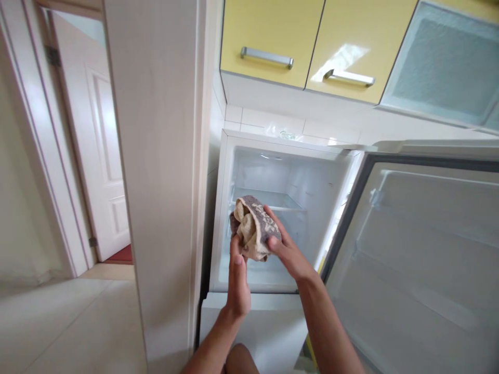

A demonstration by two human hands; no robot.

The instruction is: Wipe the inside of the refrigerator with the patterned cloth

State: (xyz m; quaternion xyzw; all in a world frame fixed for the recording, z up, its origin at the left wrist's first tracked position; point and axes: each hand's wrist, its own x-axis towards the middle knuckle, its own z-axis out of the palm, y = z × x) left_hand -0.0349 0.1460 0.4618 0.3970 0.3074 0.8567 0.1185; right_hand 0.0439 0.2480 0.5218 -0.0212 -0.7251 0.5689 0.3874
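Note:
A bunched, folded cloth [255, 226], grey-brown with a cream pattern and cream inner side, is held between my two hands in front of the open fridge. My left hand [238, 275] grips it from below on the left, with the thumb up along its side. On the right side, my right hand [286, 249] presses thumb and fingers against it. Behind the cloth is the fridge compartment [323, 182], with a glass shelf [273, 200] partly hidden by the cloth and my hands.
The fridge door [421, 249] swings wide open to the right. Yellow cupboards [273, 31] with metal handles hang above. A pale door frame [163, 156] stands close on the left, with a white door [103, 135] beyond it. Below is the white lower fridge front [268, 332].

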